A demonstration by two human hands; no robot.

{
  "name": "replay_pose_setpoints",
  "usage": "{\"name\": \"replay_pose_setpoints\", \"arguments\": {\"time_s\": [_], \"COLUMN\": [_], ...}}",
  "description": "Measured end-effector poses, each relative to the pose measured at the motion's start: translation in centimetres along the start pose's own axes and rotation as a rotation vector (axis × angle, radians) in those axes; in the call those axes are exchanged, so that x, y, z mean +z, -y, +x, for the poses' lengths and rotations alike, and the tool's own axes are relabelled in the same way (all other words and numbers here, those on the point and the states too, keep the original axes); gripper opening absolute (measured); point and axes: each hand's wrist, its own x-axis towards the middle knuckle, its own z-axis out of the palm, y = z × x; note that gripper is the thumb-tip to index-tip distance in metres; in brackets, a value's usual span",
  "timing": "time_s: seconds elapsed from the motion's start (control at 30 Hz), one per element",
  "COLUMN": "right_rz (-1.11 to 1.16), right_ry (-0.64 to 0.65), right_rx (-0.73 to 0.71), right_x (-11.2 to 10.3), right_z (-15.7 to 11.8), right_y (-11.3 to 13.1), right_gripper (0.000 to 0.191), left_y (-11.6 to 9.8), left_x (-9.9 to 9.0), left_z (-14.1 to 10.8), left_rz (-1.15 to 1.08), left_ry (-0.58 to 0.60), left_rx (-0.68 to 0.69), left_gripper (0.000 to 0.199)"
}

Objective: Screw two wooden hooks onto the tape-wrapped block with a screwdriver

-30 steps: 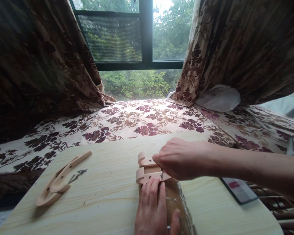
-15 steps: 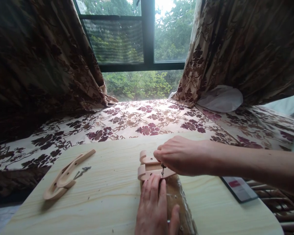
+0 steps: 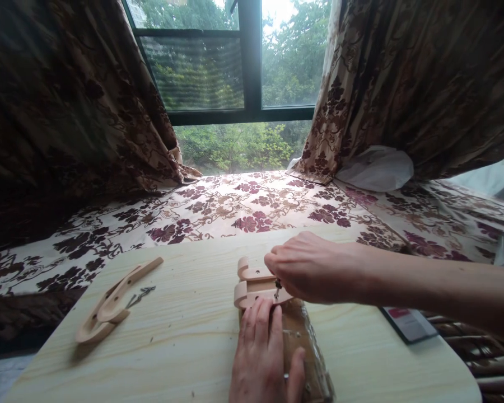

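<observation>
My right hand [image 3: 304,266] is closed in a fist around a screwdriver [image 3: 278,284], its handle hidden in the fingers. The tip points down at the nearer of two curved wooden hooks [image 3: 246,296], close to a small dark spot that may be a screw. My left hand [image 3: 258,350] lies flat with outstretched fingers on a brown wooden board [image 3: 300,336], its fingertips against the nearer hook's edge. The other hook [image 3: 252,271] sits just behind, crosswise at the board's far end. The board looks wrapped in clear plastic.
On the pale wooden table [image 3: 185,347], two more curved wooden hooks [image 3: 109,308] lie at the left beside a small pile of screws [image 3: 141,295]. A dark-edged flat object like a phone [image 3: 409,324] rests under my right forearm. Patterned cloth [image 3: 252,201] covers the ledge beyond.
My right fist has turned slightly at the same spot over the nearer hook. The view has shifted a little; my left hand stays on the board.
</observation>
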Motion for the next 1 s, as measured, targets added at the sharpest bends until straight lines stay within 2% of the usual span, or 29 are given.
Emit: {"name": "replay_pose_setpoints", "arguments": {"time_s": [0.13, 0.3, 0.47, 0.57, 0.67, 0.83, 1.0], "right_rz": [-0.036, -0.035, -0.002, 0.032, 0.052, 0.037, 0.038], "right_ry": [-0.026, 0.030, -0.044, -0.069, -0.060, -0.085, -0.032], "right_rx": [-0.055, 0.027, 0.086, 0.005, -0.059, 0.011, 0.088], "right_x": [0.4, 0.6, 0.6, 0.6, 0.8, 0.9, 0.4], "right_z": [0.0, 0.2, 0.2, 0.0, -0.1, 0.1, -0.1], "right_y": [-0.3, 0.0, 0.0, -0.4, -0.6, 0.1, 0.1], "right_gripper": [0.012, 0.011, 0.014, 0.012, 0.011, 0.014, 0.010], "left_y": [-0.1, -0.1, -0.2, -0.3, -0.3, -0.1, 0.1], "left_x": [0.0, -0.2, -0.3, -0.3, -0.4, -0.1, 0.6], "left_z": [-0.1, -0.2, 0.1, 0.2, 0.2, -0.1, -0.6], "left_rz": [-0.004, -0.014, -0.003, 0.001, -0.001, -0.008, -0.028], "left_ry": [0.010, 0.018, -0.011, -0.038, -0.016, -0.028, -0.051], "left_rx": [0.000, -0.008, -0.008, -0.010, -0.014, -0.004, -0.028], "left_gripper": [0.053, 0.053, 0.051, 0.051, 0.053, 0.053, 0.053]}}
